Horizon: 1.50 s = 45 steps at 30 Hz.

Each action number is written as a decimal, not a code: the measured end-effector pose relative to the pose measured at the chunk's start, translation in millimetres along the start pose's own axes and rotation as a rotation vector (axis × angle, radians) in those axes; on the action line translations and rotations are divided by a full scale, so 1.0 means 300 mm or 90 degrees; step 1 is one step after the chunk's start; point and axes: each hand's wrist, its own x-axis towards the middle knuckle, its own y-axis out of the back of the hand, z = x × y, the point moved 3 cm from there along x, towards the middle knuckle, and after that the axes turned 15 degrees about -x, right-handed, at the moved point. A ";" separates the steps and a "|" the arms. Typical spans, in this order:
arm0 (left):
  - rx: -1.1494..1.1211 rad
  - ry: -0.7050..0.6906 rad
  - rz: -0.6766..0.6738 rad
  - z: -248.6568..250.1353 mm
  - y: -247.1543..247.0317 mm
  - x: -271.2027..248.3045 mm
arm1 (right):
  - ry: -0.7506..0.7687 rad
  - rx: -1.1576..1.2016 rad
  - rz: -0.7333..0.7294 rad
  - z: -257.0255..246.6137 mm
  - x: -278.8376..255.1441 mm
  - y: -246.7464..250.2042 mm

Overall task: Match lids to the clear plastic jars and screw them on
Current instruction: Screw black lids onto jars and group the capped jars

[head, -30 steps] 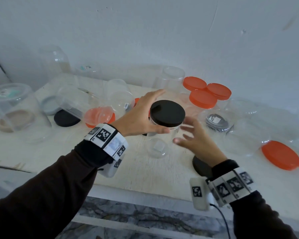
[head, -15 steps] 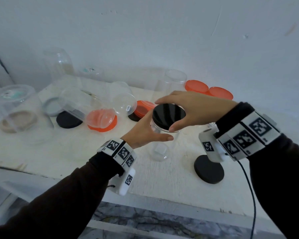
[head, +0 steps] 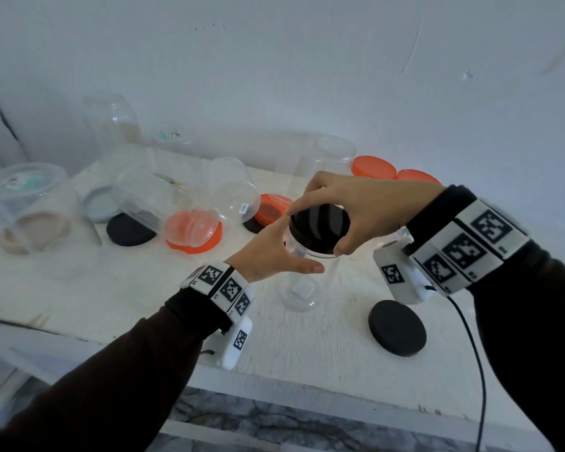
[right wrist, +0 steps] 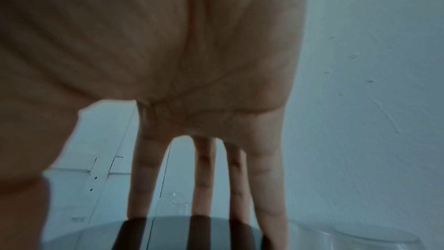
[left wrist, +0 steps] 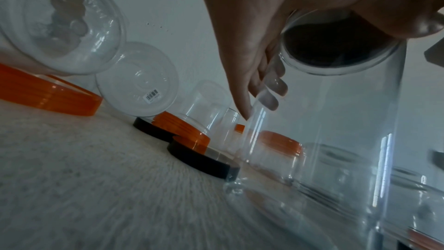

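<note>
Far left of the head view: a large clear jar [head: 23, 203] over a beige lid [head: 35, 231], not screwed on as far as can be told; pairing uncertain.

Left of centre: a grey lid [head: 100, 205] and a loose black lid [head: 129, 230] lying flat on the desk [head: 79, 288]; a clear jar on its side [head: 157, 203] with its mouth against an orange lid [head: 194, 246]; a second tipped jar [head: 234, 194] beside it. None of these appears closed.

Centre: left hand [head: 269, 252] wrapped around the upright clear jar [head: 302, 278], steadying its wall. Right hand [head: 356, 207] arched over the top, fingertips and thumb pinching the rim of the black lid [head: 318, 230], which sits on the jar's mouth. Judged to be mid-screwing; how tight it is cannot be told.

Upper centre: an open tall jar [head: 333, 158], no lid.

Right of centre: orange lids [head: 374, 168] at the back, partly hidden by the right hand; whether they sit on jars cannot be told. Lower right: a spare black lid [head: 397, 327] near the desk edge.

Status: one jar being closed; several jars and lids left unmatched. Most of the task remains.
</note>
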 end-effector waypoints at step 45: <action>-0.054 0.023 -0.057 0.011 0.002 0.011 | 0.003 -0.096 0.103 -0.016 0.012 -0.019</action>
